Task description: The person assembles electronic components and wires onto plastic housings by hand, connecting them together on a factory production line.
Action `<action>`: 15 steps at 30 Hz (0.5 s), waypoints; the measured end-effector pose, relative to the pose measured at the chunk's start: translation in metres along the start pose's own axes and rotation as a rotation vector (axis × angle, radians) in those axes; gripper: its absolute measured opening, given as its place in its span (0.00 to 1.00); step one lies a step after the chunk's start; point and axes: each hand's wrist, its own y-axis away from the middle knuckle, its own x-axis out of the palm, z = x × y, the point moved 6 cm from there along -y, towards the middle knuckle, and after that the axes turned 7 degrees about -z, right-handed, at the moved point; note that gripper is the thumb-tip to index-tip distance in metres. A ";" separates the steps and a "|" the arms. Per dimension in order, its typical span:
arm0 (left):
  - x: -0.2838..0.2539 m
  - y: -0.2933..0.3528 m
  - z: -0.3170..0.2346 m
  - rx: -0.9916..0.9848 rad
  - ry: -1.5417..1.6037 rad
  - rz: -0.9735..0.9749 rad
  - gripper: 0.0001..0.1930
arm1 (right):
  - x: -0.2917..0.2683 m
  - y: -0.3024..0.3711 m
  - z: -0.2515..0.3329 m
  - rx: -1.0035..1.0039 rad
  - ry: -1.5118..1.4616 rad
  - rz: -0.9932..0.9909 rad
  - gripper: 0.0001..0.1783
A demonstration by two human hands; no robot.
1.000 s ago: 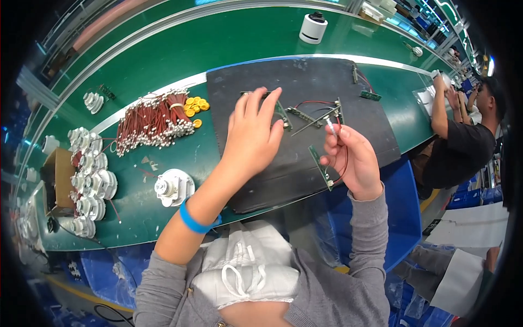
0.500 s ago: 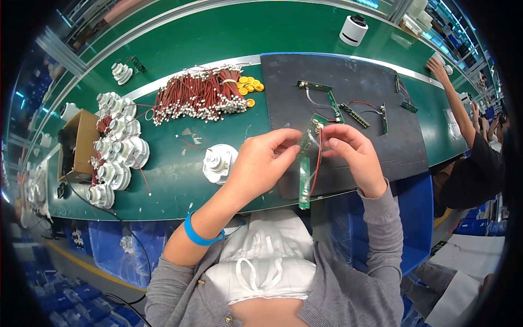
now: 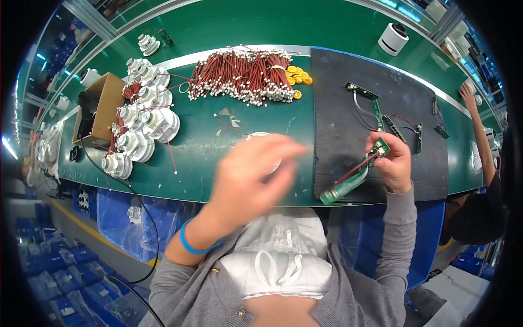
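My right hand point(image 3: 396, 163) is closed on a green circuit board point(image 3: 381, 147) at its upper end. A second green board strip point(image 3: 344, 188) hangs from it toward the lower left, joined by red, black and pale wires. My left hand point(image 3: 256, 174) is smeared by motion, its fingers stretched out and apart with nothing seen in them. It hovers over a white round housing point(image 3: 260, 134) on the green bench and hides most of it. A thin red wire point(image 3: 229, 124) runs out beside that housing.
A black mat point(image 3: 348, 131) bears several wired boards point(image 3: 419, 136). Farther off lie bundled red wires point(image 3: 239, 76) and yellow discs point(image 3: 297, 75). White housings point(image 3: 160, 124) and a cardboard box point(image 3: 109, 103) stand at left. A white cylinder point(image 3: 393, 39) stands behind; another person's arm point(image 3: 479, 120) reaches in at right.
My left hand has left the boards and moved over the white housing. My right hand now grips the boards alone, and they have tilted. The whole view has shifted.
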 end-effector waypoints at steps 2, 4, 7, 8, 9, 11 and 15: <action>-0.030 0.005 0.045 -0.387 -0.147 -0.055 0.09 | -0.010 -0.003 0.001 -0.024 0.128 -0.038 0.27; -0.050 0.008 0.082 -0.646 -0.277 -0.026 0.11 | -0.006 -0.011 0.005 -0.048 0.169 -0.020 0.26; -0.040 0.010 0.118 -0.848 -0.219 0.113 0.15 | -0.002 -0.021 0.008 -0.096 0.272 0.040 0.26; -0.030 0.003 0.117 -0.833 -0.188 0.153 0.14 | -0.002 -0.023 0.009 -0.104 0.294 0.038 0.25; -0.020 -0.004 0.114 -0.816 -0.157 0.193 0.13 | -0.002 -0.025 0.009 -0.112 0.315 0.035 0.25; -0.009 -0.014 0.118 -0.720 -0.071 0.141 0.13 | -0.004 -0.027 0.009 -0.096 0.317 0.025 0.24; 0.014 -0.041 0.092 -0.529 0.344 0.073 0.14 | -0.007 -0.030 0.003 -0.059 0.296 -0.001 0.23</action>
